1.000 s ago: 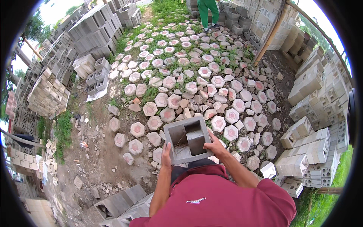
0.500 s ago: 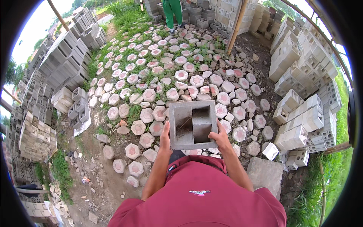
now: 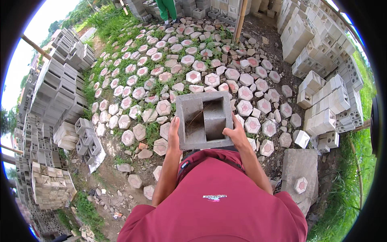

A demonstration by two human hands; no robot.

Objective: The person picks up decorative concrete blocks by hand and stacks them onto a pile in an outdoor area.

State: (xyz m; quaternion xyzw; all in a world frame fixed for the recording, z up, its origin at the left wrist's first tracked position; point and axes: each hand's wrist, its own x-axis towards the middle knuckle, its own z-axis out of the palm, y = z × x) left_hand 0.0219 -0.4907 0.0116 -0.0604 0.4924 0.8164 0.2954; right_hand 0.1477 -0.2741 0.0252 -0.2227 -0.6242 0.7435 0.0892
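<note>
Between my two hands is a grey hollow concrete block (image 3: 188,144), held up in front of my waist with its cavities facing me. One large opening and two smaller ones show, and thin dry stalks lie across the large one. My left hand (image 3: 173,135) presses flat along the block's left side. On the other side my right hand (image 3: 237,135) grips the right edge, its thumb over the near rim and the fingers mostly hidden behind.
Hexagonal pavers (image 3: 211,80) with reddish centres cover the ground ahead. Concrete block stacks stand left (image 3: 60,86) and right (image 3: 318,103). A wooden post (image 3: 240,22) rises ahead; a person in green trousers (image 3: 166,9) stands beyond. A slab (image 3: 292,167) bearing one paver lies at right.
My view has shifted, so the pavers and stacks sit differently, and a paver on the slab at right now shows. The block stays in both hands, a little higher in view.
</note>
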